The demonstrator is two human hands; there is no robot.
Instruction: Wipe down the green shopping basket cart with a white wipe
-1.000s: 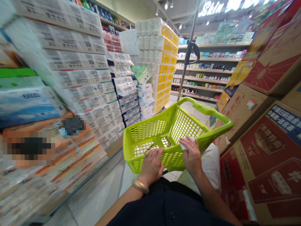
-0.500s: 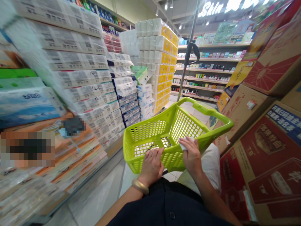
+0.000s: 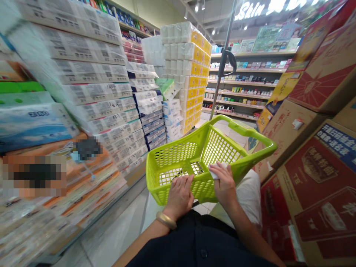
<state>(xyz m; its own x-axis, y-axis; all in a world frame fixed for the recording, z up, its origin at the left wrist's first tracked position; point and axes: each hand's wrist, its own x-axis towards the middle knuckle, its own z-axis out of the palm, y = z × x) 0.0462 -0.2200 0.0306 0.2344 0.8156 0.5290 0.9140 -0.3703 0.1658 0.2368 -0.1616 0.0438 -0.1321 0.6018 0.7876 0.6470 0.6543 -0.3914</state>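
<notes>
A lime-green plastic shopping basket (image 3: 178, 155) is right in front of me, with nothing visible inside it. My left hand (image 3: 179, 194) grips its near rim, fingers curled over the edge, a gold bangle on the wrist. My right hand (image 3: 226, 185) rests on the right part of the same rim and pinches a small white folded paper (image 3: 214, 175) against it. A white bag (image 3: 249, 196) hangs by my right forearm.
Stacked packs of tissue and toilet paper (image 3: 94, 92) fill the left side. A tall stack of yellow-wrapped rolls (image 3: 191, 74) stands ahead. Red and brown cartons (image 3: 314, 155) crowd the right. A metal pole (image 3: 222, 63) rises behind the basket; shelves (image 3: 241, 92) lie beyond.
My right hand with the white paper has slid slightly left along the rim. The basket and my left hand stay where they were.
</notes>
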